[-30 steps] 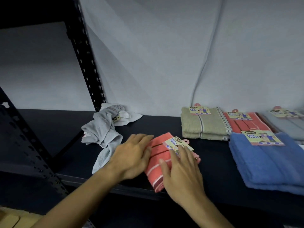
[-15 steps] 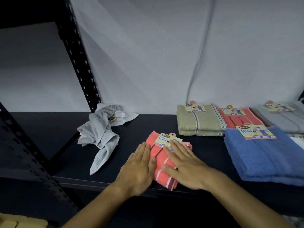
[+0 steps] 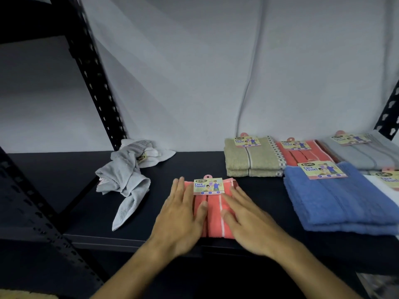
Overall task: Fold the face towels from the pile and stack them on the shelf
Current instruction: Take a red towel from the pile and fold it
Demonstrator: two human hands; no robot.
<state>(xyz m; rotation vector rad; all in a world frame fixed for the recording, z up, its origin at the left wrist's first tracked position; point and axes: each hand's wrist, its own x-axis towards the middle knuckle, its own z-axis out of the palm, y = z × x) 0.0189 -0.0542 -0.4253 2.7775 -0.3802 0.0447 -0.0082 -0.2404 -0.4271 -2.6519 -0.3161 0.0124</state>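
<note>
A folded red towel point(image 3: 212, 214) lies on the shelf point(image 3: 64, 186) near its front edge, about the middle. Its paper tag point(image 3: 208, 186) sits on the far end. Both hands lie flat on it with straight fingers, pressing down, not gripping. The left hand point(image 3: 183, 216) covers the left side and the right hand point(image 3: 246, 221) covers the right side, with a strip of red showing between them. The towel looks soft, light and floppy, so I think it will slide or come unfolded if it is pulled by one corner. A good way to lift it may be to slip fingers under both long sides and hold the folds together. The paper tag could bend or tear, so it is best left alone. At the back left of the shelf is a gray pile point(image 3: 125, 175) of loose towels, not folded yet. Toward the back right is a tan towel point(image 3: 250, 162), just beside another red towel point(image 3: 302, 155) and a gray towel point(image 3: 362, 154). A blue towel point(image 3: 336, 201) lies at the front right. The red one under the hands could go on a stack there
</note>
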